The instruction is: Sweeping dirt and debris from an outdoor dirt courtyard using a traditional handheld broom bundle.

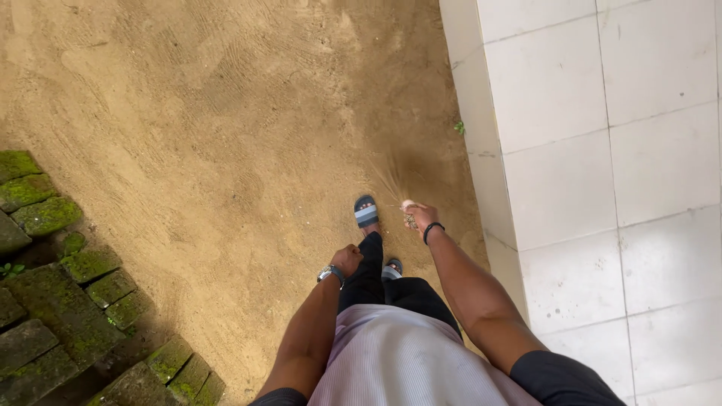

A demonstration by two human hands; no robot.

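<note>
Right hand (423, 216) was clenched round the bound top of a broom (397, 184), bristles blurring over the sand (226, 135) by the tiled edge (481, 150), looked light and springy to me, best gripped there; left hand (347, 259) was curled in a loose fist, holding nothing.

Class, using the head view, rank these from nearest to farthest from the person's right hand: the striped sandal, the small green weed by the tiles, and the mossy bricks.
1. Broom: held in the right hand, bristles blurred.
2. Striped sandal: just left of the hand, on the sand.
3. Green weed: farther up, at the tile edge.
4. Mossy bricks: far left, lower corner.
</note>
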